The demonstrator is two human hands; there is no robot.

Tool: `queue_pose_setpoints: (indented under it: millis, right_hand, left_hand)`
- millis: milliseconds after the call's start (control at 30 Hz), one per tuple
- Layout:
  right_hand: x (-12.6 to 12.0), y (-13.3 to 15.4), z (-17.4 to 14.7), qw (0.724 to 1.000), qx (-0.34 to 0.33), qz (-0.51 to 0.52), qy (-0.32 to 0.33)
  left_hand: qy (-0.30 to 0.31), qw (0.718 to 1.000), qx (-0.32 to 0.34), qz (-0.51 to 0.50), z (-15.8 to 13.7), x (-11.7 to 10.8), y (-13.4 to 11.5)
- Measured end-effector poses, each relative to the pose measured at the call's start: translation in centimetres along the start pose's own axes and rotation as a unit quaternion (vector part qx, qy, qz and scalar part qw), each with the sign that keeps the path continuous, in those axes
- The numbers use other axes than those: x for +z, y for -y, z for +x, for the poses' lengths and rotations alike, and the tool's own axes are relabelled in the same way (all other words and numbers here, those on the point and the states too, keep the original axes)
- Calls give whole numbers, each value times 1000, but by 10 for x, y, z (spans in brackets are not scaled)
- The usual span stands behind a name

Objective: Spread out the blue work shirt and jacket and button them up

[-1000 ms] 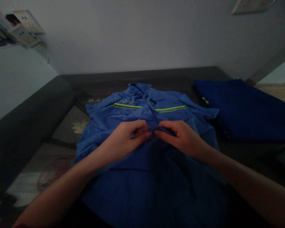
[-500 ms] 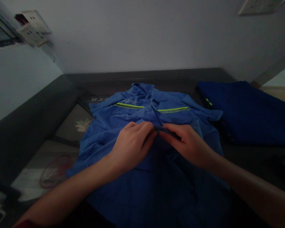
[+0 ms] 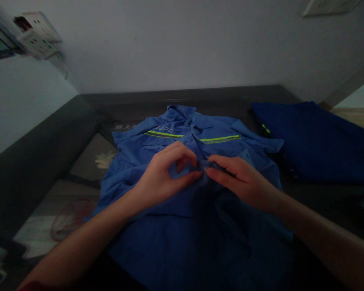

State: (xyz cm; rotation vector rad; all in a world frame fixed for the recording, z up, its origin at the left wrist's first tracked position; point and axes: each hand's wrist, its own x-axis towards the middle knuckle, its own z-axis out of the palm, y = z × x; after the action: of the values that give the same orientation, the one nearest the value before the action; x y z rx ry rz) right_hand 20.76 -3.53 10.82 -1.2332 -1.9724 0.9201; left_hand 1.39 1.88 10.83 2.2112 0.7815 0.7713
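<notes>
A blue work shirt [image 3: 133, 161] with two yellow-green reflective chest stripes lies front-up on a dark table [image 3: 87, 117], collar at the far side. My left hand [image 3: 164, 176] pinches the left edge of the shirt's front opening at mid-chest between thumb and curled fingers. My right hand [image 3: 241, 180] pinches the facing right edge, its fingertips meeting those of the left hand. Whatever sits between the fingertips is hidden.
A darker blue folded garment [image 3: 315, 141] with a small yellow-green mark lies on the table to the right. Grey walls stand behind and to the left, with wall sockets [image 3: 38, 34] at upper left. A patterned surface [image 3: 57, 218] shows at the lower left.
My left hand's fingers, lying flat on the shirt half a second ago, have curled up into a pinch on the front edge. My right hand has kept its grip. The camera shifted slightly.
</notes>
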Motion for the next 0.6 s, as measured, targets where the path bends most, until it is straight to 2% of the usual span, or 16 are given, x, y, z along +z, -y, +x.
queue_pose_setpoints:
  millis: [67,167,300,400,500,600]
  right_hand:
    - [-2,4,-1,1000,-7,18,12]
    - [-6,9,-3,999,-15,21,24]
    - [-11,10,-5,1000,-20,-2,10]
    - [-18,11,-6,1000,-14,-15,-4]
    - [-27,15,-6,998,-13,-14,-58]
    - [-43,19,-10,985,-9,-23,-170]
  left_hand:
    - [-1,998,-7,-57,1,1,4]
    - [41,993,-17,-108,2,1,7]
    - [104,989,-39,-102,1,-2,3]
    - [185,977,-52,-88,-1,-4,2]
    - [258,966,-16,-18,-3,0,12]
    - [251,954,11,163,-5,13,34]
